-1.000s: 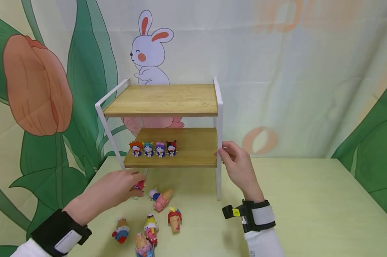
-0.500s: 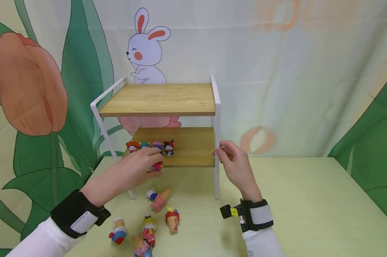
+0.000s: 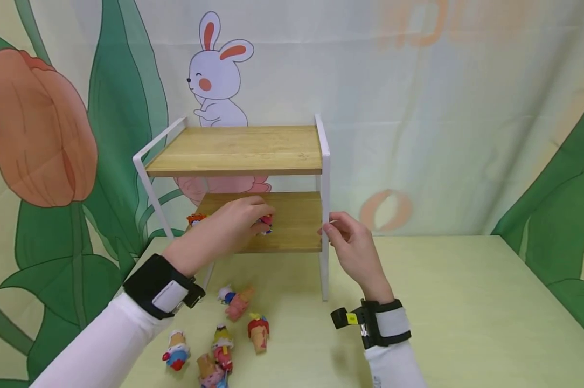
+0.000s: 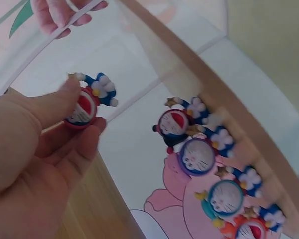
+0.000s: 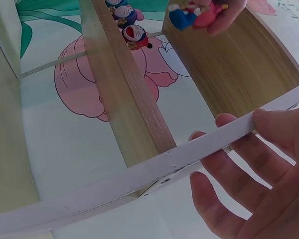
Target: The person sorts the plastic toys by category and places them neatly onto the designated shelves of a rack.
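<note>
My left hand point(image 3: 229, 229) pinches a small figurine point(image 4: 82, 109) with blue body and pink-red headgear between thumb and fingers, above the lower board of a two-tier shelf point(image 3: 234, 148). In the left wrist view a row of similar figurines point(image 4: 197, 157) stands on the board, apart from the held one. The hand hides most of that row in the head view; an orange-topped figurine point(image 3: 195, 219) peeks out at the left. My right hand point(image 3: 357, 256) holds the shelf's white right post point(image 5: 189, 149), thumb on one side and fingers curled behind.
On the table before the shelf lie several cone-shaped toy figures: a pink one point(image 3: 237, 304), a red-topped one point(image 3: 258, 333), a yellow-topped one point(image 3: 222, 347) against another point(image 3: 211, 372), and a blue-and-red one point(image 3: 176, 351). A printed curtain point(image 3: 442, 134) hangs behind.
My left hand has lifted the figurine from beside the shelf's lower left, moving up and right to over the lower board. The right hand stays on the post. The view has shifted slightly.
</note>
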Demonstrator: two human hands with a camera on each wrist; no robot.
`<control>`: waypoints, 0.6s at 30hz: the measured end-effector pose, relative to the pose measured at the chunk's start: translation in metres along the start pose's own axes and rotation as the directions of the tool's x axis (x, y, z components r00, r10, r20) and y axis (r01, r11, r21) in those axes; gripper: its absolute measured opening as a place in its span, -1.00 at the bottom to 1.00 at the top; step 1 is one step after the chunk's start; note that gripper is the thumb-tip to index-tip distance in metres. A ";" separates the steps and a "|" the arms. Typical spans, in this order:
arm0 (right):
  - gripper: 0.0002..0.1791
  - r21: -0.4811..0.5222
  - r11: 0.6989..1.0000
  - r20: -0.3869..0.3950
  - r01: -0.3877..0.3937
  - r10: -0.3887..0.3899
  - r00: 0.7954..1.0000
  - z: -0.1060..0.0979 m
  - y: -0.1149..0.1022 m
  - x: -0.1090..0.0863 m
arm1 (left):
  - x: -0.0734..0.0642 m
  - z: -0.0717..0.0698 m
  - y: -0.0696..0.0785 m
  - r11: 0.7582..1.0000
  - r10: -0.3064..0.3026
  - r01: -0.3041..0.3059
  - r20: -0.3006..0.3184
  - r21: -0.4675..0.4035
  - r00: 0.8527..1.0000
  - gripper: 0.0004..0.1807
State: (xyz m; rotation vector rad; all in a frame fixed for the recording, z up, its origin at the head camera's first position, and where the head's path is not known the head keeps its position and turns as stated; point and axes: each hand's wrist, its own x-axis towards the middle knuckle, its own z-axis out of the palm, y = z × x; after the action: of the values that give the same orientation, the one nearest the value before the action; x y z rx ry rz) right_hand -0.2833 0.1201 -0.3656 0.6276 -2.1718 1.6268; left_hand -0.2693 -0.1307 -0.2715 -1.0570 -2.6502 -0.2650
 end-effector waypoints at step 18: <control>-0.81 0.006 1.000 0.005 0.000 0.000 1.000 0.001 0.000 0.000 | 0.035 0.013 -0.017 0.999 -0.023 0.022 0.035 0.023 0.999 -0.90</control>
State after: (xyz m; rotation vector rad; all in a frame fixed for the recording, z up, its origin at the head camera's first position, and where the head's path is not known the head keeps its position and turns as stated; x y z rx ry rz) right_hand -0.2835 0.1194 -0.3652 0.6346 -2.1712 1.6342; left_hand -0.3073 -0.1167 -0.2742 -1.0348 -2.6916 -0.2224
